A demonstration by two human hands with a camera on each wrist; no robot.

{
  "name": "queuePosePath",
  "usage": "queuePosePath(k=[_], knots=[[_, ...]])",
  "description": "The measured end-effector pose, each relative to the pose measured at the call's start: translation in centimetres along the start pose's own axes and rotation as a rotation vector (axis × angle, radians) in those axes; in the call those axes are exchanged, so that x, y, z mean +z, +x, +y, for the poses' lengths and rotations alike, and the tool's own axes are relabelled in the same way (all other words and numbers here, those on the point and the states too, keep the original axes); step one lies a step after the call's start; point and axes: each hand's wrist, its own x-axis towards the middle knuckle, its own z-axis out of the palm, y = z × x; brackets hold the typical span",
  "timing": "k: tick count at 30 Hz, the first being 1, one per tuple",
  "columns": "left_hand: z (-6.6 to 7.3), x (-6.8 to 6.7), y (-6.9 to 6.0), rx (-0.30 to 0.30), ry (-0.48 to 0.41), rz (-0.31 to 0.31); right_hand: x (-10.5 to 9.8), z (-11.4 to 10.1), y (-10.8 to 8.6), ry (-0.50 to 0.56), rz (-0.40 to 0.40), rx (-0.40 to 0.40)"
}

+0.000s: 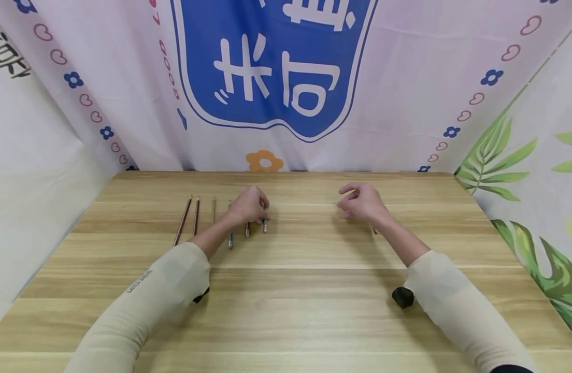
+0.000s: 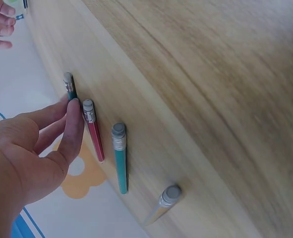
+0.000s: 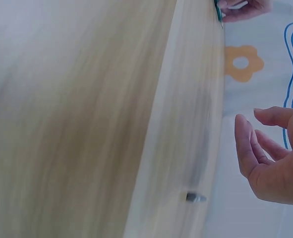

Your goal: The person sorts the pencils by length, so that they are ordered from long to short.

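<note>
My left hand point(image 1: 251, 205) pinches a teal pencil point(image 2: 70, 85) between thumb and fingers near its grey eraser end, down at the tabletop. Right beside those fingers lies a red pencil point(image 2: 95, 131), then another teal pencil point(image 2: 120, 166) and a yellowish pencil point(image 2: 165, 202), all with grey erasers. My right hand point(image 1: 363, 203) hovers above the table with its fingers loosely bent and nothing between them. Under the right wrist, the end of another pencil point(image 1: 375, 230) shows; its eraser tip point(image 3: 196, 197) is blurred in the right wrist view.
Two dark red pencils point(image 1: 184, 220) lie farthest left in the row, partly behind the left forearm. The wooden table point(image 1: 295, 311) ends at a printed curtain point(image 1: 141, 103) along its back edge. A small black object point(image 1: 403, 297) shows by the right sleeve.
</note>
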Motion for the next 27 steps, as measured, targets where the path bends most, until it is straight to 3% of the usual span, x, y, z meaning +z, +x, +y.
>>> queuePosePath(k=[15,27], knots=[[-0.3,0.1,0.2,-0.028,-0.039,-0.001,-2.9,1.3,-0.3,-0.038,0.073,-0.02],[-0.5,0.2,0.4,-0.041,-0.081,-0.009,-4.3,2.7,-0.2,-0.269,0.16,-0.049]])
